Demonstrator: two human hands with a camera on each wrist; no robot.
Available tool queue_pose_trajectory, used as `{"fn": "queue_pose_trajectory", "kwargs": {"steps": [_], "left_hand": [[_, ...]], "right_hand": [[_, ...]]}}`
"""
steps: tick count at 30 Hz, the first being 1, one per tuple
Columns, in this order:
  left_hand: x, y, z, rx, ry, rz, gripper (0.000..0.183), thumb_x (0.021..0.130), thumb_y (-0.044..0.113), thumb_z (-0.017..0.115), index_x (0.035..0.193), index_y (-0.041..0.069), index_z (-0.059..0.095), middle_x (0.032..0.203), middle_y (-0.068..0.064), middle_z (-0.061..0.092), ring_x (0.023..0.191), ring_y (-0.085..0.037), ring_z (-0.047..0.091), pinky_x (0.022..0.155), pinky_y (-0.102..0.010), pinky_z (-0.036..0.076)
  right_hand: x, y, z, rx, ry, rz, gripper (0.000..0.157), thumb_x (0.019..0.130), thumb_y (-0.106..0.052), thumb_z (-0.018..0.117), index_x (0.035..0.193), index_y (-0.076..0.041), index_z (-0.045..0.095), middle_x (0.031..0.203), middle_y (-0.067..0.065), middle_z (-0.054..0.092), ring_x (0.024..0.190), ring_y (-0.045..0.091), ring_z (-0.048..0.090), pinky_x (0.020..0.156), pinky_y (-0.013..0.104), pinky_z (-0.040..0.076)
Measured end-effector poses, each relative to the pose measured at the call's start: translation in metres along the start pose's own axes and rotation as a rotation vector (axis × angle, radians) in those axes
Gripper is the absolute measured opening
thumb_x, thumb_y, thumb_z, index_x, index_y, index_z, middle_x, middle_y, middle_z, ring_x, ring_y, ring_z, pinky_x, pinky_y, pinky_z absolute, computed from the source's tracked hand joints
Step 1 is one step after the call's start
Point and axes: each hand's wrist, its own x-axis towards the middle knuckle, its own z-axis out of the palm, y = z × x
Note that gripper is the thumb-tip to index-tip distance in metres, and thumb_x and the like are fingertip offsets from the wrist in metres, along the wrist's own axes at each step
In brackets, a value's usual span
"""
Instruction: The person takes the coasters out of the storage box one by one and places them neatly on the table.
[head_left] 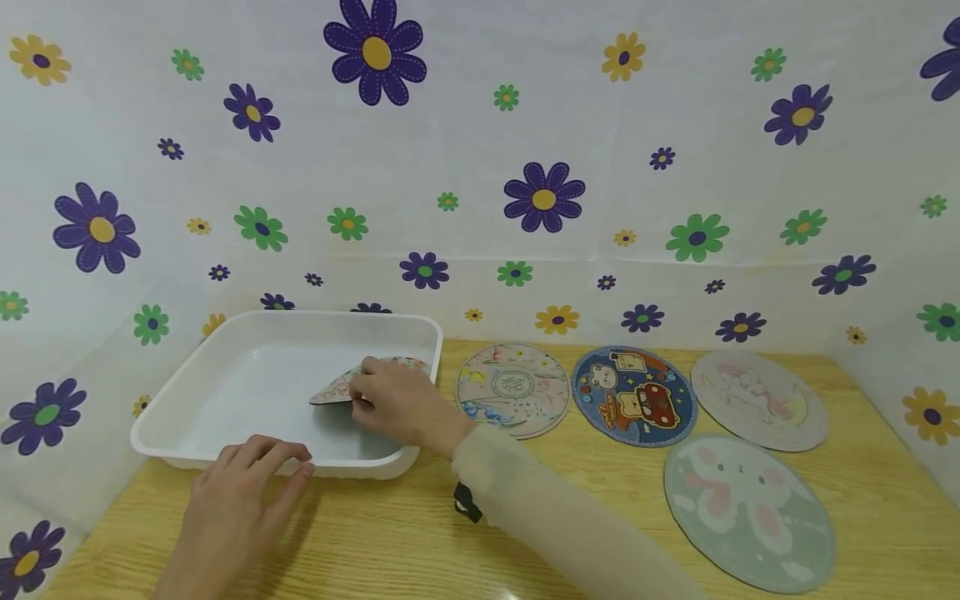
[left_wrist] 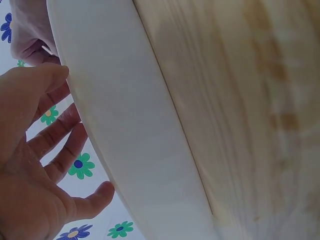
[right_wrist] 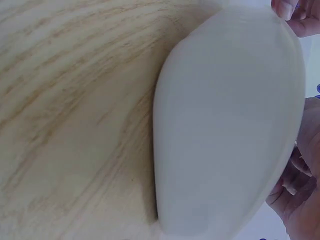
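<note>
A white plastic tray [head_left: 240,379] stands at the left of the table. Inside it, my right hand [head_left: 402,404] pinches a round floral mat [head_left: 334,388], whose left part is tilted up off the tray floor. The hand covers much of this mat. My left hand [head_left: 238,504] rests its fingertips on the tray's near rim, fingers loosely bent and spread. From the left wrist view, the thumb and fingers of the left hand [left_wrist: 35,150] touch the rim's edge. In the right wrist view, the tray wall hides what the right hand [right_wrist: 305,185] holds.
Right of the tray lie a pink floral mat [head_left: 551,392], a dark blue cartoon mat [head_left: 600,408] and a pale pink mat [head_left: 720,408]. A green rabbit mat [head_left: 750,562] lies nearer the front. A flower-printed white sheet [head_left: 465,133] closes off the back and sides.
</note>
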Motion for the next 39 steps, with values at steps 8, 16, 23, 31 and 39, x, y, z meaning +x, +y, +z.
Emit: {"fn": "queue_pose_trajectory", "kwargs": {"steps": [8, 16, 23, 31, 39], "left_hand": [[0.000, 0.000, 0.000, -0.001, 0.002, 0.003, 0.013, 0.087, 0.021, 0.081, 0.096, 0.024, 0.071, 0.101, -0.001, 0.069, 0.095, -0.037, 0.064, 0.067, -0.062, 0.049], [0.000, 0.000, -0.002, -0.007, 0.007, 0.004, 0.012, 0.088, 0.021, 0.079, 0.097, 0.023, 0.071, 0.102, -0.001, 0.069, 0.096, -0.037, 0.063, 0.068, -0.063, 0.049], [-0.001, 0.000, -0.002, -0.002, -0.001, 0.005, 0.013, 0.088, 0.021, 0.080, 0.097, 0.023, 0.071, 0.101, -0.001, 0.069, 0.096, -0.037, 0.064, 0.068, -0.062, 0.050], [0.001, 0.001, -0.002, 0.004, -0.015, -0.004, 0.011, 0.089, 0.022, 0.079, 0.098, 0.023, 0.071, 0.102, -0.002, 0.070, 0.098, -0.039, 0.064, 0.069, -0.064, 0.050], [0.001, 0.001, -0.001, 0.006, -0.016, -0.009, 0.012, 0.089, 0.022, 0.079, 0.098, 0.023, 0.072, 0.103, -0.002, 0.070, 0.098, -0.038, 0.064, 0.068, -0.064, 0.050]], "right_hand": [[0.001, -0.005, -0.004, -0.087, 0.031, 0.042, 0.011, 0.101, -0.022, 0.063, 0.099, -0.018, 0.073, 0.085, -0.010, 0.074, 0.066, 0.000, 0.054, 0.062, 0.011, 0.044], [0.000, -0.010, -0.006, -0.173, 0.084, 0.013, 0.011, 0.101, -0.023, 0.063, 0.104, -0.021, 0.074, 0.092, -0.012, 0.078, 0.068, -0.002, 0.059, 0.065, 0.011, 0.049], [-0.001, -0.012, -0.003, -0.088, 0.052, -0.035, 0.014, 0.100, -0.024, 0.064, 0.105, -0.018, 0.076, 0.100, -0.007, 0.074, 0.084, 0.006, 0.059, 0.074, 0.013, 0.047], [-0.008, 0.001, 0.002, 0.032, 0.129, 0.079, 0.010, 0.100, -0.023, 0.066, 0.093, -0.015, 0.068, 0.093, -0.004, 0.061, 0.086, 0.011, 0.048, 0.073, 0.015, 0.039], [-0.010, 0.005, 0.003, 0.255, 0.263, 0.245, 0.048, 0.091, 0.006, 0.063, 0.138, -0.005, 0.056, 0.144, 0.021, 0.043, 0.113, 0.021, 0.063, 0.089, 0.015, 0.056]]}}
